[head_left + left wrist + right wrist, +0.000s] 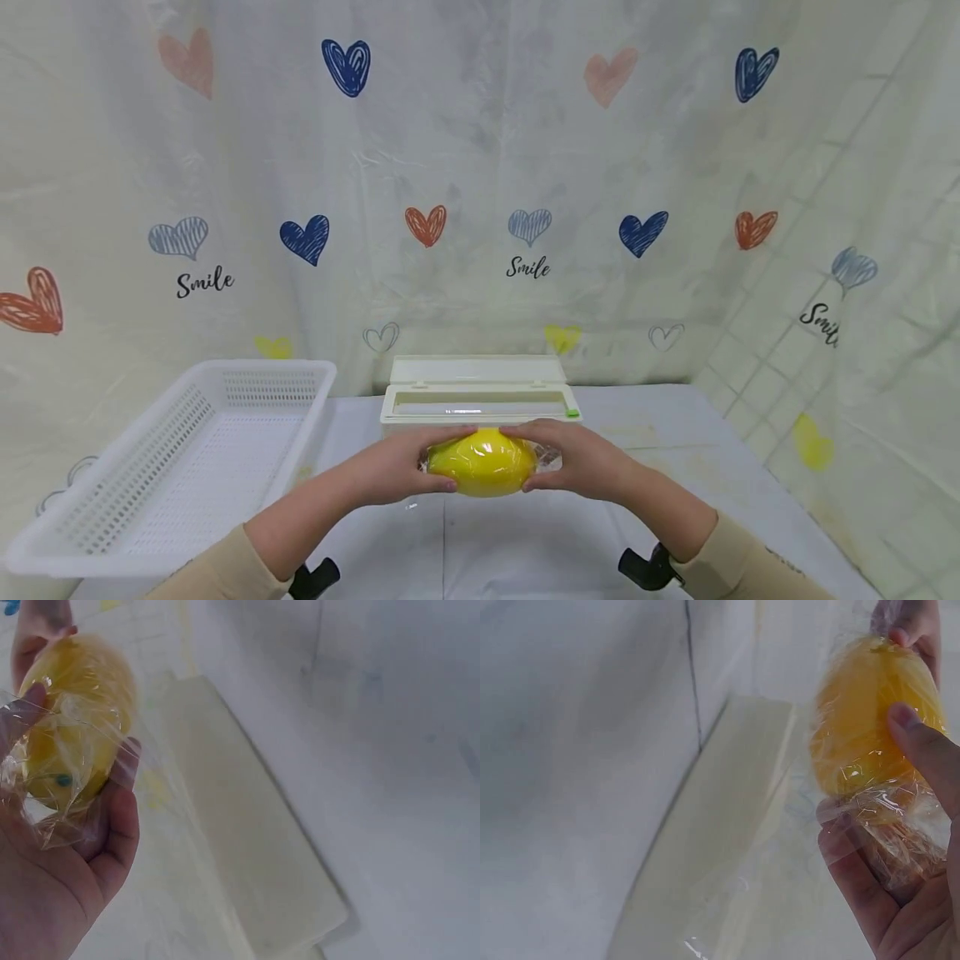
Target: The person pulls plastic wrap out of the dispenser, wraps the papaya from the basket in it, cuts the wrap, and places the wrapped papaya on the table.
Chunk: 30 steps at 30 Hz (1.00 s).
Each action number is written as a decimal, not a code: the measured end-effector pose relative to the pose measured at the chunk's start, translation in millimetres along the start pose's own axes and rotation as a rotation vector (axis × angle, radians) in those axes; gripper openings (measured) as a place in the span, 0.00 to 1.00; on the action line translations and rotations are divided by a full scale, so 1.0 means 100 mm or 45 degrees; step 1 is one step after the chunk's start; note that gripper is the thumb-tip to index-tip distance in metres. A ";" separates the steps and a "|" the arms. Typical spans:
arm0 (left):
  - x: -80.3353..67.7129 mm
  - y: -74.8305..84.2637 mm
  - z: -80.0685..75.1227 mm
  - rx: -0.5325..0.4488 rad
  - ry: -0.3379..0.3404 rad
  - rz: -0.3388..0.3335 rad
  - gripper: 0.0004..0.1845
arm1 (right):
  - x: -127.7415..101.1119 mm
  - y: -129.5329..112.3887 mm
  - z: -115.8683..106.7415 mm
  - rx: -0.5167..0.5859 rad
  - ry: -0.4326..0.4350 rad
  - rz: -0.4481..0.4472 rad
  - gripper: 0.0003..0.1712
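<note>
A glossy yellow oval fruit (483,462) wrapped in clear plastic film is held between both hands above the table. My left hand (392,468) grips its left end, thumb on the near side and fingers on the far side. At the opposite end, my right hand (592,461) holds it the same way. Crumpled film (900,825) bunches out from the fruit's end into the right palm. More loose film (56,817) gathers in the left palm, near a small blue-green spot on the fruit. Just behind stands a white film dispenser (480,392), lid raised.
A large white perforated plastic basket (300,433) stands on the left side of the white-covered table (660,467). A green slider (573,413) sits at the dispenser's right end. Behind the table hangs a curtain (480,167) printed with hearts.
</note>
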<state>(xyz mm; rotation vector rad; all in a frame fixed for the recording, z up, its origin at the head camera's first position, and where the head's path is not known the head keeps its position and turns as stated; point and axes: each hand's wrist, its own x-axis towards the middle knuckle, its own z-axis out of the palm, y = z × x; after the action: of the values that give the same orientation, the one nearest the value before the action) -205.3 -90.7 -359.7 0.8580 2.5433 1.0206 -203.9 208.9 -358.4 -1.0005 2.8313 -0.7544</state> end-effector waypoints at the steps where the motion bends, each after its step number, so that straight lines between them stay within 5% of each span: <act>1: 0.00 -0.04 0.05 -0.003 -0.001 -0.008 0.36 | -0.01 0.03 0.06 0.015 -0.008 0.005 0.40; 8: 0.10 -0.31 0.29 -0.031 -0.023 -0.050 0.36 | 0.00 0.24 0.34 0.177 -0.074 0.041 0.39; 17: 0.30 -0.69 0.45 -0.121 -0.059 -0.070 0.40 | 0.12 0.46 0.59 0.212 -0.096 0.084 0.40; 30: 0.37 -0.85 0.46 -0.050 -0.019 -0.155 0.49 | 0.26 0.63 0.74 0.221 -0.100 0.118 0.42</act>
<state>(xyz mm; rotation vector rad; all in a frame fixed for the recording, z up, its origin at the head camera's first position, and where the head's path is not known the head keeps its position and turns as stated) -249.9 -92.4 -453.3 0.6881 2.5197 1.0188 -246.1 204.1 -449.6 -0.8486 2.6704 -0.9109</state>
